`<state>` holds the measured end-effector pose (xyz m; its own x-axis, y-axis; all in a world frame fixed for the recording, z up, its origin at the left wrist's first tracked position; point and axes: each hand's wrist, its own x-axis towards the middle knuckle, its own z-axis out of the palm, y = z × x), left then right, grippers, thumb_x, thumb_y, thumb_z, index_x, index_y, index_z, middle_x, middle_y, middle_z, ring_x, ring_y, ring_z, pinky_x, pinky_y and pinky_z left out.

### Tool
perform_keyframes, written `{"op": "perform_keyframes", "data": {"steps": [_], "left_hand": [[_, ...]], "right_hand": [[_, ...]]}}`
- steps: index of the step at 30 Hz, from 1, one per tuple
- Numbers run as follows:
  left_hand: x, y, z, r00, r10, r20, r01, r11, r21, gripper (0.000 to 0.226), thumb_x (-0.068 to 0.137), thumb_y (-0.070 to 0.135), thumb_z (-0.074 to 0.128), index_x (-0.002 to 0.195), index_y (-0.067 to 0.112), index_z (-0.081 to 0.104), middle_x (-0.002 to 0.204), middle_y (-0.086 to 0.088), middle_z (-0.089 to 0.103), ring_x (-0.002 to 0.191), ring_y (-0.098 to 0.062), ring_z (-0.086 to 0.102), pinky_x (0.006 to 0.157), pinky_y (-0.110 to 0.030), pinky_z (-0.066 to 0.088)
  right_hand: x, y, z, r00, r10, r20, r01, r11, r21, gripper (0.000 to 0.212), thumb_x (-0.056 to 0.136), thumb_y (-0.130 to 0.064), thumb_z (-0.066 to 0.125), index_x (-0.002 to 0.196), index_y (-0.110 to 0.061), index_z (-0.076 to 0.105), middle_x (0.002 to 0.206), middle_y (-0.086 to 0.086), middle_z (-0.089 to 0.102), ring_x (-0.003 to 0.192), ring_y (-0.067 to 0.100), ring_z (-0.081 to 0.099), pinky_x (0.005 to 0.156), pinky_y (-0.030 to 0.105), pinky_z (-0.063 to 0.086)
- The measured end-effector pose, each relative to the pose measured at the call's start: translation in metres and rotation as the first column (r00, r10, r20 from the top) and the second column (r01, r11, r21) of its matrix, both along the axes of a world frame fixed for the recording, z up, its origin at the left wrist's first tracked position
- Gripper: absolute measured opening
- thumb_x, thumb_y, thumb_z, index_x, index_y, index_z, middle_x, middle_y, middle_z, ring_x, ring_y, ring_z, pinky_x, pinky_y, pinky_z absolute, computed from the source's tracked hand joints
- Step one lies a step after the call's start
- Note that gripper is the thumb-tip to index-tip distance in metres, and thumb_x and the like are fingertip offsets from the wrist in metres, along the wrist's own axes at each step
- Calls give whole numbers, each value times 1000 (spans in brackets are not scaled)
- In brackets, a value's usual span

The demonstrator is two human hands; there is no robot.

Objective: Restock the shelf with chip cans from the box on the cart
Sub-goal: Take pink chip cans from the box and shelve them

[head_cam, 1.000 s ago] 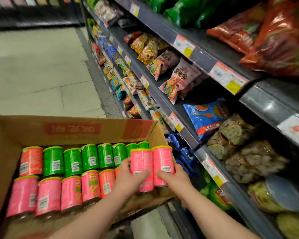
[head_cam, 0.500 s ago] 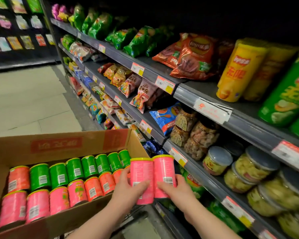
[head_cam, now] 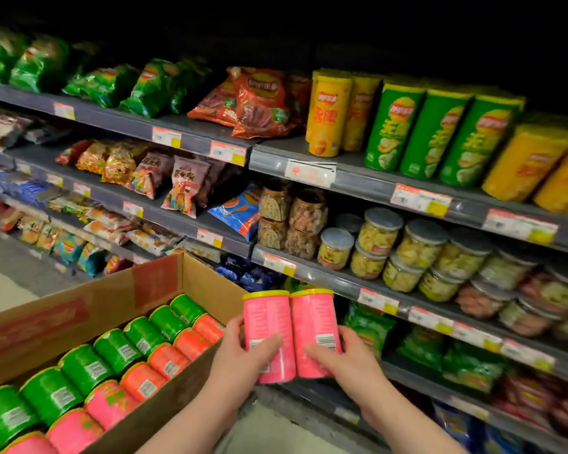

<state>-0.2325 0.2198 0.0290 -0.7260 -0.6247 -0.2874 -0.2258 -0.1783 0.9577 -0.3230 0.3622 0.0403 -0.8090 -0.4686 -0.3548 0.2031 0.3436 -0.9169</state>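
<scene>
I hold two pink chip cans upright side by side, just right of the box. My left hand (head_cam: 243,348) grips the left pink can (head_cam: 268,322); my right hand (head_cam: 338,355) grips the right pink can (head_cam: 312,322). The open cardboard box (head_cam: 158,283) at lower left holds rows of green, orange and pink cans (head_cam: 118,348) lying on their sides. On the upper shelf (head_cam: 368,183) at right stand tall yellow cans (head_cam: 328,113) and green cans (head_cam: 436,132). The cart under the box is hidden.
Grey shelves run along the right with price tags on their edges. Green and red chip bags (head_cam: 259,103) lie on the upper shelf's left part. Clear snack jars (head_cam: 377,240) fill the shelf below. Tiled aisle floor (head_cam: 0,286) shows at far left.
Both hands have lifted the two pink cans out of the box and carried them right toward the shelves. My view has turned from the box up to the shelving.
</scene>
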Motion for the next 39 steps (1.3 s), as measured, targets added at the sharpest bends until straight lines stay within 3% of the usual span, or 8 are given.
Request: {"op": "perform_keyframes", "data": {"steps": [3,8,14,20,27,31,34,39], "left_hand": [[5,15,-5,996,-91,-13,92,995,40,66,64,28,81,120,25,45,104,2,65,90,-14,66,76,-31,53],[1,54,0,962,-271,-45,274,957,100,60,78,26,77,128,24,43,108,2,64,93,-17,67,75,-33,54],[-14,114,18,904,-422,-74,426,902,64,54,82,25,72,126,29,41,106,7,63,92,-12,66,69,-25,52],[-34,195,36,858,-505,-98,510,859,38,50,82,24,72,120,31,40,105,6,62,93,-13,64,70,-25,51],[-55,327,48,802,-588,-104,592,806,15,57,79,26,75,127,27,44,106,4,65,94,-15,66,84,-35,54],[-61,389,56,782,-609,-131,616,787,19,54,80,25,74,123,29,42,105,5,64,91,-13,66,69,-26,52],[-63,419,62,784,-602,-149,612,790,31,55,81,24,73,124,32,40,106,6,63,92,-12,65,65,-22,50],[-71,436,70,803,-582,-129,588,809,5,51,82,28,72,122,33,41,105,8,63,92,-11,65,67,-23,50]], "right_hand": [[22,26,1,996,-87,1,87,996,6,35,78,-23,75,102,-32,52,102,-9,64,92,8,64,79,24,52],[44,78,14,973,-229,-23,229,973,4,36,81,-23,72,108,-29,49,100,-12,62,86,2,63,59,12,48],[53,143,32,931,-355,-87,356,934,7,38,83,-27,70,112,-29,44,102,-13,61,88,1,61,60,12,45],[52,224,40,886,-452,-103,453,892,-17,34,81,-27,72,106,-29,50,102,-9,65,92,9,65,84,34,55],[49,358,53,822,-556,-121,553,831,-62,30,82,-25,72,102,-28,50,99,-9,62,88,6,62,63,18,48],[45,418,58,798,-583,-149,581,811,-64,29,82,-25,72,99,-29,49,95,-12,60,83,1,60,52,9,44],[39,449,60,805,-574,-150,572,818,-58,39,80,-26,73,112,-22,52,102,-6,64,89,8,64,62,17,48],[23,470,59,854,-510,-101,500,859,-107,34,81,-30,72,110,-28,52,107,-4,66,94,13,67,79,30,55]]}}
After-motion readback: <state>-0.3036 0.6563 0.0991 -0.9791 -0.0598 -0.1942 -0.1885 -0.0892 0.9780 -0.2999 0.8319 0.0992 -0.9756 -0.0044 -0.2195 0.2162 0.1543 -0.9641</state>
